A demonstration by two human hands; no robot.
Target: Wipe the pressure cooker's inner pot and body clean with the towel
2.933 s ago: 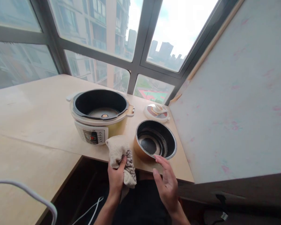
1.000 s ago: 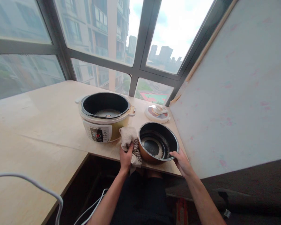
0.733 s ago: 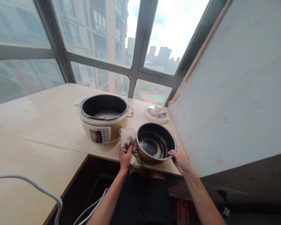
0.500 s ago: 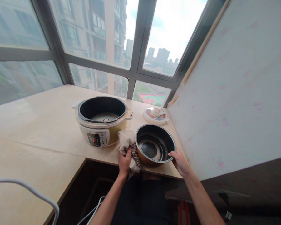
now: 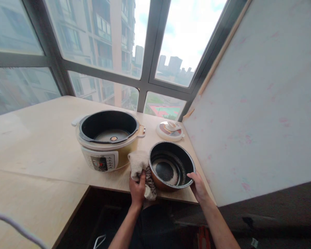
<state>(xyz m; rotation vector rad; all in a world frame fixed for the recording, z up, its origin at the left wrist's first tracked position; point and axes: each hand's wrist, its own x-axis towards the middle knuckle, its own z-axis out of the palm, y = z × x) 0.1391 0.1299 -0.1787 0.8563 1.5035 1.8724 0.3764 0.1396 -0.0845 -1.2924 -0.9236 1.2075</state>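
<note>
My left hand (image 5: 138, 189) is closed around a bunched beige and brown-patterned cloth (image 5: 139, 162). The cloth rests against the left outer side of a dark-lined inner pot (image 5: 168, 186). With thumb over the rim and fingers outside, my right hand (image 5: 198, 186) grips the pot at its right edge. The pot is bronze-brown outside, tilted slightly toward me, near the counter's front edge; pale marks show on its inner bottom. To the left stands the lidless body of an electric pressure cooker (image 5: 124, 154), with a control panel and a black cavity.
A white lid (image 5: 170, 131) lies behind the pot. The pale counter (image 5: 49, 138) runs left beneath large windows, with a front edge that steps inward. A patterned wall (image 5: 248, 114) borders the right side. A white cable (image 5: 15, 228) crosses the lower left.
The view has shifted, so the cooker, pot and lid appear slightly lower and farther left. Both hands keep their holds on the cloth and pot.
</note>
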